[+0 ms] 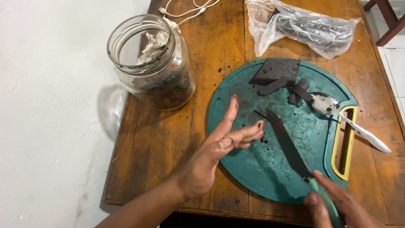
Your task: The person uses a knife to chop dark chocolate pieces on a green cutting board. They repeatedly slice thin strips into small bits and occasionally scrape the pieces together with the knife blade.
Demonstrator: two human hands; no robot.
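My left hand (211, 156) rests edge-on at the left rim of a round teal cutting board (253, 169), fingers spread and smeared with dark bits, holding nothing. My right hand (333, 202) grips the teal handle of a knife (287, 143) whose dark-stained blade lies across the board, its tip pointing toward my left fingertips. At the board's far side sit a dark block (276, 69) and a few cut dark strips (297, 90). A dirty metal spoon (337, 112) lies over the board's yellow-rimmed handle slot.
A large glass jar (152, 63) with dark material and crumpled white paper inside stands at the wooden table's (168, 139) far left. A clear plastic bag (303, 25) holding something dark lies at the back. A white cable (185, 10) and a chair leg (390, 23) are farther back.
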